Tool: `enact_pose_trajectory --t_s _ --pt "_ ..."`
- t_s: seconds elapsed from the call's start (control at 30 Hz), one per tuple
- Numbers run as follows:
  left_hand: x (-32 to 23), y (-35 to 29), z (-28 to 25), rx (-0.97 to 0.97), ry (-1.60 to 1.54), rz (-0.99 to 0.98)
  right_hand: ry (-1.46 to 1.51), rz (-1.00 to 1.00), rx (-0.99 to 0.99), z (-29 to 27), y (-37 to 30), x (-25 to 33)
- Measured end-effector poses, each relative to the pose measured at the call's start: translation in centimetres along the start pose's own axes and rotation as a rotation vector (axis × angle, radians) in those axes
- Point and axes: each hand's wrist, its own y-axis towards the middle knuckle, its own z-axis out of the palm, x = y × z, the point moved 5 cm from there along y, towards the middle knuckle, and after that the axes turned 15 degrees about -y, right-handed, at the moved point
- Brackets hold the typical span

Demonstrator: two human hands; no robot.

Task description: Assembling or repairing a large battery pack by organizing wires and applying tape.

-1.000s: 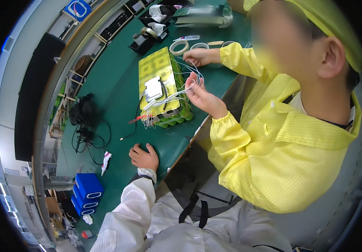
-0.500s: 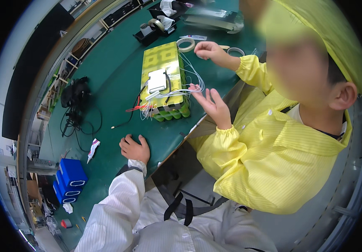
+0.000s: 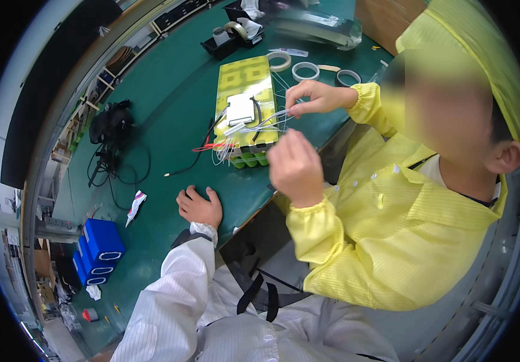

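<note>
My left hand (image 3: 200, 206) rests palm down on the green table (image 3: 169, 136), fingers a little bent and apart, holding nothing. My right hand does not show. Beyond my left hand stands a battery pack (image 3: 245, 75) of green cells under a yellow cover, with a white circuit module (image 3: 240, 110) on top. Thin white wires (image 3: 266, 125) spread from it toward a co-worker in yellow. That person's one hand (image 3: 314, 98) pinches the wires; the other hand (image 3: 296, 166) is raised beside the pack, partly blurred. Red leads (image 3: 208, 147) stick out at the pack's near left corner.
On the left lie a black cable bundle (image 3: 112, 130), a white tube (image 3: 136, 205) and blue bins (image 3: 102, 247). Tape rolls (image 3: 305, 72) lie behind the pack, near a black tape holder (image 3: 220, 45). The co-worker (image 3: 392, 223) sits close on my right.
The co-worker's far hand has come to the wires and now pinches them; the near hand has turned over and its fingers have curled. My left hand stays on the table.
</note>
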Motion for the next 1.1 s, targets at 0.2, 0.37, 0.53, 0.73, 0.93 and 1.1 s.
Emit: enact_pose_trajectory --t_s 0.2,0.37,0.53,0.73,0.93,1.1 --pt "0.7 0.0 -0.4 -0.037 0.08 0.0 -0.208 -0.169 0.243 4.0 5.5 10.6" --pt "0.7 -0.3 0.8 0.034 -0.014 -0.057 -0.226 -0.067 0.535 2.6 7.2 10.5" --pt "0.5 -0.3 0.7 0.02 0.01 -0.047 -0.48 -0.111 0.499 4.7 6.8 11.3" --pt "0.5 -0.4 1.3 0.007 0.015 -0.045 -0.786 -0.187 0.441 6.2 6.4 11.8" --pt "1.1 -0.5 0.9 0.004 0.023 -0.047 -1.146 -0.28 0.397 7.1 5.7 12.9" --pt "0.8 -0.5 1.5 0.012 0.018 -0.046 -1.419 -0.318 0.355 7.8 4.9 12.6"
